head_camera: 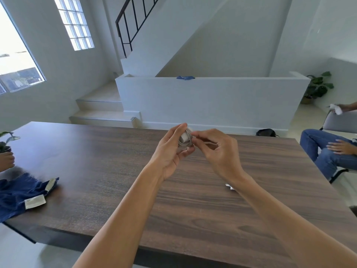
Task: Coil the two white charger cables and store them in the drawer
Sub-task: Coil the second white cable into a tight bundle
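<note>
A white charger cable (185, 139) wound into a tight bundle is held above the dark wooden table (116, 171). My left hand (170, 151) grips the bundle from the left, thumb and fingers curled round it. From the right, my right hand (218, 151) pinches the cable's loose end against the bundle. Under my right forearm a small white piece, perhaps the second cable (229, 186), lies on the table, mostly hidden. No drawer is in view.
A blue garment (19, 194) with white tags lies at the table's left edge, beside a small plant (5, 142) and another person's hand (6, 160). A person in jeans (326, 151) sits on a chair at the right. Steps and a low white wall stand beyond.
</note>
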